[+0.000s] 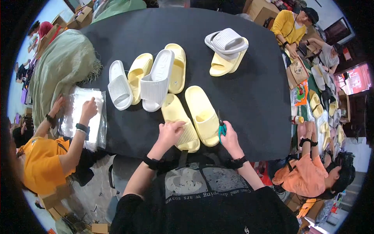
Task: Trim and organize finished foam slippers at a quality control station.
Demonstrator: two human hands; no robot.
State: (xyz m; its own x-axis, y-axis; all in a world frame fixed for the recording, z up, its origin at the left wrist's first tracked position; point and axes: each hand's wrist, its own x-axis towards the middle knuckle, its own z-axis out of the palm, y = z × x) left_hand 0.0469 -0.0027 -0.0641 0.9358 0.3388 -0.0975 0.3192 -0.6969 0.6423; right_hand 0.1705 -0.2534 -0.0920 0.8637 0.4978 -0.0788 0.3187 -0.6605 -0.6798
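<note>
Two pale yellow slippers lie side by side just before me, toes toward me. My left hand (170, 134) is over the strap of the left yellow slipper (170, 107), its fingers bunched together; whether they pinch anything is too small to make out. Beside the right yellow slipper (198, 100), my right hand (231, 139) is closed round small teal-handled scissors (222, 132), their dark blades pointing away from me. Farther off to the left lie two grey slippers, one outer (120, 84) and one inner (157, 80), alternating with two yellow ones (139, 74) (178, 70).
The black table (249, 105) bears a grey and yellow slipper stack (228, 50) at far right. Clear plastic bags (87, 113) and a green cloth (64, 66) lie left, by a co-worker in orange (44, 163). Other people work at a slipper-covered table on the right.
</note>
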